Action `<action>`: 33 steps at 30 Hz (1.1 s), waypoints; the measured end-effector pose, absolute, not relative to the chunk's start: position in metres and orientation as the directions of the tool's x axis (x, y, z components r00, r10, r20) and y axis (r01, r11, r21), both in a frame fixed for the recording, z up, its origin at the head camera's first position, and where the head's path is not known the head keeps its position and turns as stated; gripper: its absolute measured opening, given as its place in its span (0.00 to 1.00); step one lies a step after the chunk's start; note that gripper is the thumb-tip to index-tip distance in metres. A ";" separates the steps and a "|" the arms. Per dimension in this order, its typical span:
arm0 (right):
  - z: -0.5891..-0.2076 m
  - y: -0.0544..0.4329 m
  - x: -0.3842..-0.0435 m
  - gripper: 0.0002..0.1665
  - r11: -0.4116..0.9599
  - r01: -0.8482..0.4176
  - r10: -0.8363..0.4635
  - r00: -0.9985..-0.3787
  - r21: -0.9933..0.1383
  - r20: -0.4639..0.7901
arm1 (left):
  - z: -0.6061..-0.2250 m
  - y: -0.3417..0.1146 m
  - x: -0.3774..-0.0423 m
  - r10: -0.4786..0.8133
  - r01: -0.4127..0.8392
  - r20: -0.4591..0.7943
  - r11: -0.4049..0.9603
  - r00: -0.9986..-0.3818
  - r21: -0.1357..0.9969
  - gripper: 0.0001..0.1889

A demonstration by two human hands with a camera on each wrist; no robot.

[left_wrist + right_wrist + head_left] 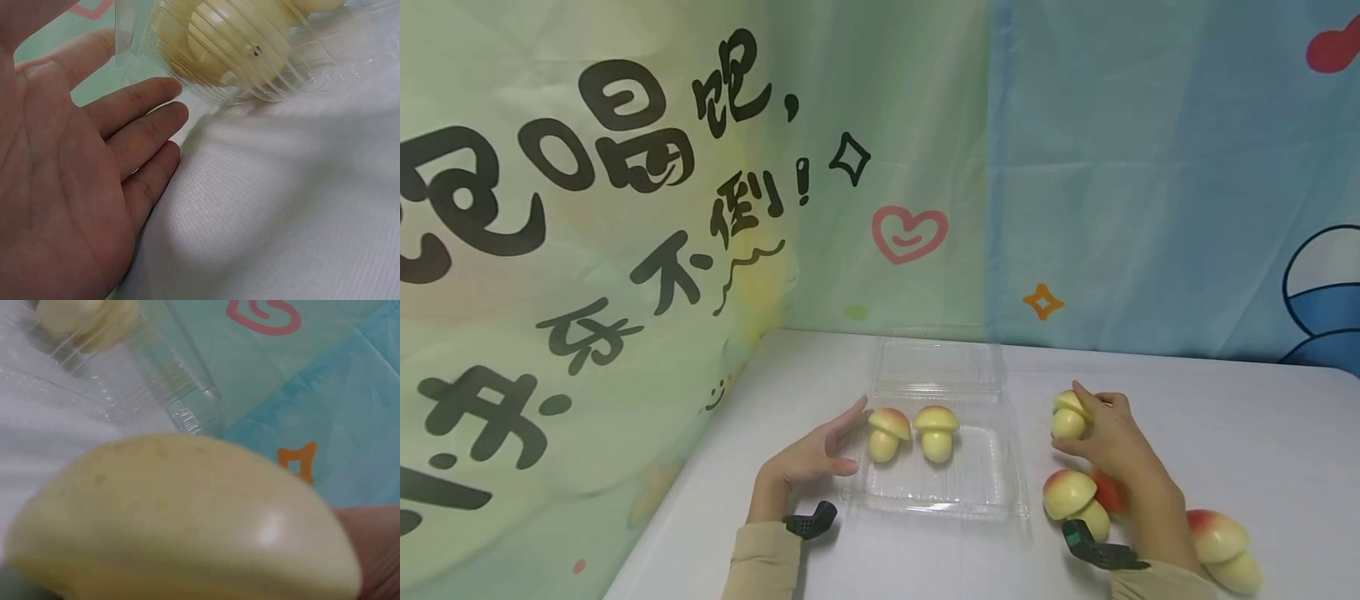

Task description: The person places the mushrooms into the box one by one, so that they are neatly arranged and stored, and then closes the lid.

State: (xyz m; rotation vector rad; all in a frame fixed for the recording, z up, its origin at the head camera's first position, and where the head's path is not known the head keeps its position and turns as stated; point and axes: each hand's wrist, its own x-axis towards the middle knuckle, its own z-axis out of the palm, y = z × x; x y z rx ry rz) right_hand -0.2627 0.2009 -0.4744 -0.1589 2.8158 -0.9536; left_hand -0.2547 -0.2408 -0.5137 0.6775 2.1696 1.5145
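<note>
My right hand grips a yellow toy mushroom to the right of a clear plastic box. In the right wrist view the mushroom's cap fills the lower half. Two mushrooms lie side by side in the box: one with a red-tinged cap at the left wall, another with a yellower cap next to it. My left hand is at the box's left side, fingers extended and holding nothing. The left wrist view shows the fingertips close to the ribbed box wall.
The box's clear lid lies folded back toward the curtain. Near my right forearm lie a red-and-yellow mushroom, a partly hidden red one and another mushroom farther right. A printed curtain hangs behind the white table.
</note>
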 end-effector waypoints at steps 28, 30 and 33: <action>-0.478 0.195 -0.265 0.55 0.783 0.026 -0.009 -0.999 -0.621 -0.053 | -0.513 -0.241 -0.253 0.590 0.163 -0.060 0.317 -0.805 0.935 0.53; -0.478 0.196 -0.265 0.55 0.797 0.004 -0.018 -0.999 -0.604 -0.031 | -0.513 -0.241 -0.253 0.590 0.169 -0.057 0.321 -0.805 0.932 0.53; -0.478 0.196 -0.265 0.55 0.810 -0.003 -0.017 -1.000 -0.586 -0.019 | -0.512 -0.241 -0.254 0.591 0.180 -0.055 0.331 -0.805 0.926 0.52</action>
